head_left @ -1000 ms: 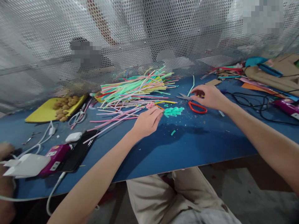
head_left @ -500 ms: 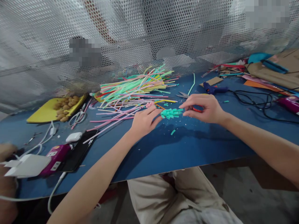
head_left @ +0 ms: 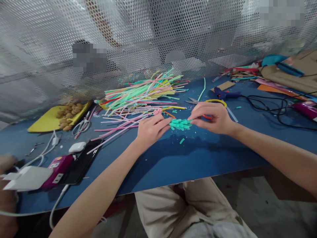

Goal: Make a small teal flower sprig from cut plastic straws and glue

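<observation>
Above the blue table, a bushy green sprig made of short pipe cleaner pieces (head_left: 180,124) is held between both hands. My left hand (head_left: 150,130) pinches its left end, fingers closed. At its right end, the thumb and fingertips of my right hand (head_left: 213,118) are pinched together on the tip. Scissors with yellow and red handles (head_left: 216,101) lie partly hidden behind my right hand, blades pointing left. A loose green cutting (head_left: 182,141) rests on the table below the sprig. Just behind my left hand sits a small pink curled piece (head_left: 158,112).
A heap of coloured pipe cleaners (head_left: 141,91) lies against the perforated metal screen (head_left: 148,46). A blue glue gun (head_left: 226,93) with a black cord is at right. At left are a phone (head_left: 80,165), a purple power strip (head_left: 58,170) and a yellow tray (head_left: 44,120); someone's hand (head_left: 7,163) shows at the edge.
My right hand has moved slightly left to meet the sprig's right tip, exposing more of the yellow scissor handle. My left hand keeps its hold.
</observation>
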Action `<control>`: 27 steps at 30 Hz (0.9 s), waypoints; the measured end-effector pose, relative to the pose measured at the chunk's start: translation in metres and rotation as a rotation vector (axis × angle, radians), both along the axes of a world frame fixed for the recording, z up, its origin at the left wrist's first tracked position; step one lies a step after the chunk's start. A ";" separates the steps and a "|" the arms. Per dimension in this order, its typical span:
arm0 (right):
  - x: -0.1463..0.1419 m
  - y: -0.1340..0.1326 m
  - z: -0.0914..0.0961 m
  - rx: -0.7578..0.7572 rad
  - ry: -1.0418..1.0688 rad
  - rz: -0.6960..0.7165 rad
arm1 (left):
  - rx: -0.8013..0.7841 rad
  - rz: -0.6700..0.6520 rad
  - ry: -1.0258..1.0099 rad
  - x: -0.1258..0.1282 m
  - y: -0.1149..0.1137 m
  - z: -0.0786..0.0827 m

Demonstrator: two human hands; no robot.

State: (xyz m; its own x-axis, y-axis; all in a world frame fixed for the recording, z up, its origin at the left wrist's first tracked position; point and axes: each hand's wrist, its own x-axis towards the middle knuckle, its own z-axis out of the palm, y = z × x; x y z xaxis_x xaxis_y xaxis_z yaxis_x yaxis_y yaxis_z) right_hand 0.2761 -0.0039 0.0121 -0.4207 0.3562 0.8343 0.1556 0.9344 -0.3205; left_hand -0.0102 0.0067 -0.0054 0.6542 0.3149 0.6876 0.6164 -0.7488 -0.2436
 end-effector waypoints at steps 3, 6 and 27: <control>0.000 -0.002 0.001 0.010 0.003 0.005 | 0.004 -0.007 -0.003 0.000 0.000 0.000; 0.001 -0.002 0.001 0.030 -0.003 0.010 | 0.008 -0.022 -0.015 0.001 0.000 0.001; 0.000 0.000 0.000 0.105 -0.029 0.027 | -0.049 0.021 -0.033 0.000 -0.002 0.001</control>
State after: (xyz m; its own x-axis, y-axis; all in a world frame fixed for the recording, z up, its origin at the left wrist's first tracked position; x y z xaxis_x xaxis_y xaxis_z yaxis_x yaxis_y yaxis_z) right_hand 0.2764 -0.0041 0.0122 -0.4533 0.2553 0.8540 0.1373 0.9667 -0.2161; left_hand -0.0103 0.0045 -0.0046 0.6248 0.3619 0.6919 0.6389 -0.7463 -0.1865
